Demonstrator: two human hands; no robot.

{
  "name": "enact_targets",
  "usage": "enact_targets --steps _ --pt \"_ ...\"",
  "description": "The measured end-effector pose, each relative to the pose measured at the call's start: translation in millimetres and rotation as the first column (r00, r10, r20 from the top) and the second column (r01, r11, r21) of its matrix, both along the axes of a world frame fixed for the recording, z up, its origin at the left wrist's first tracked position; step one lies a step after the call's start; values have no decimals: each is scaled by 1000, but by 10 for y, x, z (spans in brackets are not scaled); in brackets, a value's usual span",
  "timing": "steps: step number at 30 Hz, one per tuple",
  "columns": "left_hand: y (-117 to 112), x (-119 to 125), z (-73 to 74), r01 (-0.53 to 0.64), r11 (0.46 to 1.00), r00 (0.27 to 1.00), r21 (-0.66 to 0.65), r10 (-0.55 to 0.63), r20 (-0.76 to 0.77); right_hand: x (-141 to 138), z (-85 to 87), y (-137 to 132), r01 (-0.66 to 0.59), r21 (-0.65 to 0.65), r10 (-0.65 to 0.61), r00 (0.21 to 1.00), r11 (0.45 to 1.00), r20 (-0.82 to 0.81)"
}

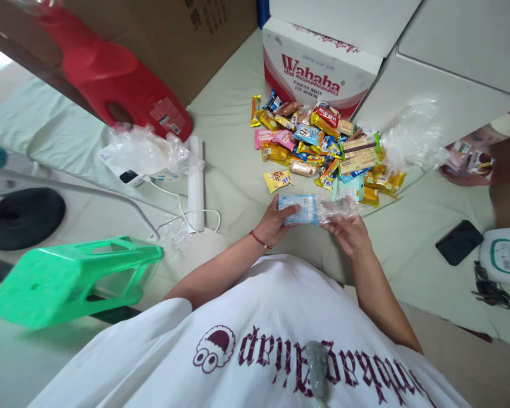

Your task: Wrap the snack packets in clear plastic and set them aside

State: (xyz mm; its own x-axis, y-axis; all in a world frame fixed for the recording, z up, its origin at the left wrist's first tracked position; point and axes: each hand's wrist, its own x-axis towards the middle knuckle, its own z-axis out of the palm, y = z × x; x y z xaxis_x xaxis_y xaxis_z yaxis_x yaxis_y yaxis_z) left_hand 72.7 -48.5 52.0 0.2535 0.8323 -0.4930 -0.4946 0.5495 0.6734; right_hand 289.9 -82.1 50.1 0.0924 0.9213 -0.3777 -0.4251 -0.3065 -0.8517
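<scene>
At centre frame the pale blue packet (300,208) looks like smooth, glossy plastic film, and the clear bag (339,207) beside it is thin, crinkled, shiny plastic. Above them the snack wrappers (323,147) gleam as foil and glossy plastic. The Wahaha box (318,73) is printed matt cardboard, the green stool (72,280) at lower left smooth moulded plastic, the sheet (229,130) matt cloth

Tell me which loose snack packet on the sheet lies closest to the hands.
The yellow cookie packet: it lies alone, apart from the pile, just beyond the left hand holding the blue packet.
</scene>
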Motion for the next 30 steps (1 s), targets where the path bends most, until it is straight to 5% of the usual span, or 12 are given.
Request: enact_targets --steps 5,8,11,13,16,19,21,24,27,30 --pt "14 85 -106 -35 983 957 180 85 -277 0 -90 249 146 -82 -137 984 986 114" --pt "42 203 -140 63 920 707 387 232 -668 -110 -124 210 157 -28 -148 969 987 200" --pt "35 369 -114 379 794 411 475 315 -855 -318 -86 114 138 2 -135 970 990 203" --pt "4 474 -78 575 690 307 440 316 -897 -422 -28 68 117 8 -117 984 993 136" --pt "-61 589 -36 688 577 329 439 291 -898 -432 48 37 74 36 -75 997 997 26" --pt "-106 648 -33 704 466 546 536 128 -828 -301 28 0 102 24 -102 995 994 14" --pt "-106 642 -50 646 480 676 594 2 -737 -157 -44 -56 142 0 -142 989 990 37" --pt "-52 501 -84 486 641 766 594 15 -643 240 -179 -146 222 23 -223 964 975 143" --pt "16 157 -151 423 702 679 573 173 -713 1034 -241 -87 403 181 -442 832 897 336" --pt "-2 -280 -300 448 716 474 535 317 -822 2175 -116 251 590 374 -694 541 715 475"
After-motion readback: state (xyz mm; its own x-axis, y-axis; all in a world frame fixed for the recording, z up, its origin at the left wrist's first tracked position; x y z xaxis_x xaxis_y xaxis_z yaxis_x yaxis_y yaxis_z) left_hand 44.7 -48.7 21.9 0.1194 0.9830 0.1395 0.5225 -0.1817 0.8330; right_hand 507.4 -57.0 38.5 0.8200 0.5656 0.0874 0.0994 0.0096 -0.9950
